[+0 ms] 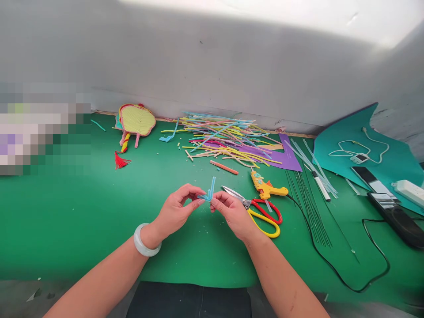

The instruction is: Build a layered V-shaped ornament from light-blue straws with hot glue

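Between the fingertips of both hands is a small blue piece of bent pipe cleaner (211,191), one strip of it pointing up. My left hand (181,204) pinches its left end, and a pale bangle (143,240) circles that wrist. The right side is pinched between thumb and fingers of my right hand (231,213). Just beyond the right hand lie scissors (248,204) with one red and one yellow handle, blades apart. Behind them rests a yellow glue gun (265,186), its black cord running off to the right.
A heap of coloured pipe cleaners (225,132) lies at the back over purple sheets (289,154). To the left is a yellow fan-shaped craft (136,120) with a red tassel. Green wires (309,207), glue sticks (319,170), phones (374,181) and a power strip (409,192) occupy the right.
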Action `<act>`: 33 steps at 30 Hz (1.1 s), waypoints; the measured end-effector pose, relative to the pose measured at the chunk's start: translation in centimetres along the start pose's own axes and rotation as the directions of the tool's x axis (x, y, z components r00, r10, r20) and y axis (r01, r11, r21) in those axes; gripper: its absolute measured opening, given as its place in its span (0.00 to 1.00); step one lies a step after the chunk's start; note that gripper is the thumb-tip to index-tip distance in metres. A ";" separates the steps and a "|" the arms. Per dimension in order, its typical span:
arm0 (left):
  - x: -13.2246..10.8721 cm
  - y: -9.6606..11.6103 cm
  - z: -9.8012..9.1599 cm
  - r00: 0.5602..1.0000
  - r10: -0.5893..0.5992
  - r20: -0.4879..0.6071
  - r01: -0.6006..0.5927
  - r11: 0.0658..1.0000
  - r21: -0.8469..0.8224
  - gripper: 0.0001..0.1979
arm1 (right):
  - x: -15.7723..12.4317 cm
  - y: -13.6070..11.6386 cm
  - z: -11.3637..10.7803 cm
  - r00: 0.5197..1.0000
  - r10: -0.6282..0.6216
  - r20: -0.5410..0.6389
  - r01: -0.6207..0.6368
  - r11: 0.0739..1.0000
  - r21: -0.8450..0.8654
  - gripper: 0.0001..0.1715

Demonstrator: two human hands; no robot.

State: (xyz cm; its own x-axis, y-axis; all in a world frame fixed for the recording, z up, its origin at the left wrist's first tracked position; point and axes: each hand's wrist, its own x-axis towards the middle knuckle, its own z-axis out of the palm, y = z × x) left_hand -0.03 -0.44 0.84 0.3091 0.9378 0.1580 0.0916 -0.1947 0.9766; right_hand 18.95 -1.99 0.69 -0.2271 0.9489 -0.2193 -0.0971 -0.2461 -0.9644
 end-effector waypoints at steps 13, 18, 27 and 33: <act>0.1 0.3 0.0 0.987 -0.161 -0.004 0.157 0.969 -0.193 0.12 | 0.0 0.2 0.0 0.999 -0.042 -0.030 0.040 0.997 -0.060 0.20; 0.1 0.0 0.1 0.995 -0.103 0.010 0.103 0.979 -0.178 0.08 | 0.0 0.1 -0.1 0.999 -0.037 -0.014 0.036 0.998 -0.044 0.20; 0.2 0.0 0.1 0.993 -0.118 -0.006 0.115 0.978 -0.174 0.07 | -0.1 0.1 0.0 1.000 -0.029 -0.011 0.028 0.999 -0.045 0.19; 0.1 0.3 0.0 0.987 -0.160 -0.018 0.155 0.974 -0.168 0.10 | -0.1 -0.1 0.1 0.999 -0.031 -0.024 0.029 0.997 -0.076 0.22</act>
State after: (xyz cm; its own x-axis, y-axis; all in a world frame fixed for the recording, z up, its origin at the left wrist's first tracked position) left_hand 0.02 -0.35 1.13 0.2738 0.9618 0.0026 -0.0223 0.0037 0.9997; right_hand 18.91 -2.06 0.81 -0.2008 0.9604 -0.1930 -0.0293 -0.2028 -0.9788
